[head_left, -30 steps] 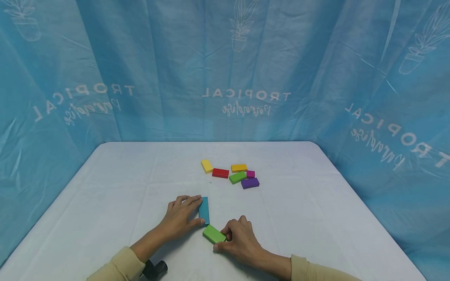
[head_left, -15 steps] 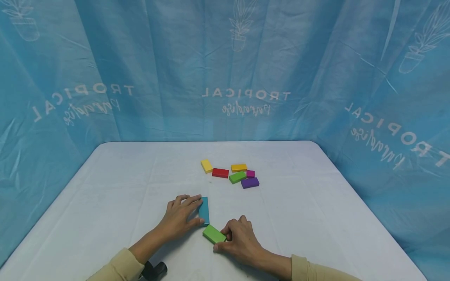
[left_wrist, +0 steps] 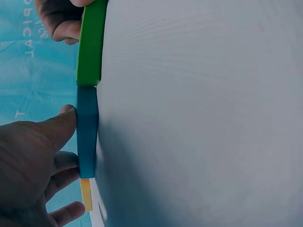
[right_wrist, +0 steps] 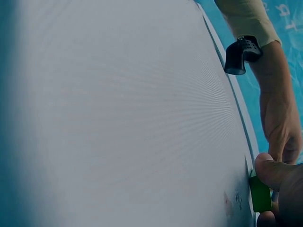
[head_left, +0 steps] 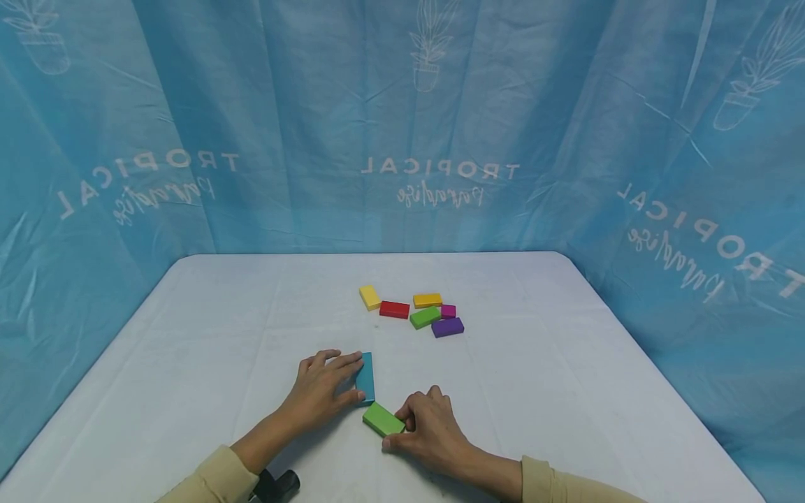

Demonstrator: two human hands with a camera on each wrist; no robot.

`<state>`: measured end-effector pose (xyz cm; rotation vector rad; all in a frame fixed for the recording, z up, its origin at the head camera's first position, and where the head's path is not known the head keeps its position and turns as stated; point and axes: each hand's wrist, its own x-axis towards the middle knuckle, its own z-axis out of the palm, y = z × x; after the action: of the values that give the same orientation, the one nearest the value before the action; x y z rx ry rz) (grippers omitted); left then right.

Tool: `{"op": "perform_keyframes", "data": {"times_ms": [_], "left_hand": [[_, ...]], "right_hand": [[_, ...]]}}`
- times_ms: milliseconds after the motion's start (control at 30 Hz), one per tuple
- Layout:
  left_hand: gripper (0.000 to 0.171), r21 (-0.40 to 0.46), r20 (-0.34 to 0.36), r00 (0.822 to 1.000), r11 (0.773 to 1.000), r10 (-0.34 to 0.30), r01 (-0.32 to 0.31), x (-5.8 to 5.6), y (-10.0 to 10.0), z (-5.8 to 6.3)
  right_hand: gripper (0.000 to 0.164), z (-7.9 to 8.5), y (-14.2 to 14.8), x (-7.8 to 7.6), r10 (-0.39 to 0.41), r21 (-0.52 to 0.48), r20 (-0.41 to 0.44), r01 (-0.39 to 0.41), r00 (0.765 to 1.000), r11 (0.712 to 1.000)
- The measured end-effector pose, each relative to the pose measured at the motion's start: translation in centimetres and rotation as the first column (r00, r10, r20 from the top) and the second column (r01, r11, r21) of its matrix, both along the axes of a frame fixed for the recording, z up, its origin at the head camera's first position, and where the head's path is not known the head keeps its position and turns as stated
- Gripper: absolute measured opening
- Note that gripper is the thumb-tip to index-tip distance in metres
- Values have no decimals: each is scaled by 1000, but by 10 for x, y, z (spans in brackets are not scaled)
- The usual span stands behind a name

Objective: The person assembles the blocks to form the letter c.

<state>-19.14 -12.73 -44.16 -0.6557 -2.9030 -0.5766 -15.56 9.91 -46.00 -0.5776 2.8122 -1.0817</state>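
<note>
A teal-blue rectangular block lies lengthwise on the white table, near its front middle. My left hand rests on it from the left, thumb by the near end and fingertips by the far end. In the left wrist view, its thumb touches the block's upper face. A bright green block lies at an angle, one corner against the blue block's near end. My right hand pinches the green block's right end between thumb and curled fingers. In the right wrist view, the thumb partly hides that green block.
Farther back lie a yellow block, a red block, an orange block, a second green block, a small magenta block and a purple block. A blue printed curtain surrounds the table.
</note>
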Motion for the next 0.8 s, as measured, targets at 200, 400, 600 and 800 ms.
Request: {"op": "perform_keyframes", "data": {"times_ms": [200, 400, 600, 800], "left_hand": [[57, -13, 3, 1000, 1000, 6, -6, 0, 1, 0], [58, -22, 13, 1000, 1000, 19, -19, 1, 2, 0], [58, -13, 15, 1000, 1000, 15, -15, 0, 1, -1], [58, -10, 14, 1000, 1000, 9, -9, -2, 0, -4]], "right_hand": [[36, -1, 1, -1, 9, 0, -27, -9, 1000, 1000], [47, 2, 1, 0, -11, 7, -5, 11, 1000, 1000], [49, 18, 2, -11, -37, -15, -82, 36, 996, 999], [41, 34, 2, -58, -127, -6, -150, 128, 980, 992]]}}
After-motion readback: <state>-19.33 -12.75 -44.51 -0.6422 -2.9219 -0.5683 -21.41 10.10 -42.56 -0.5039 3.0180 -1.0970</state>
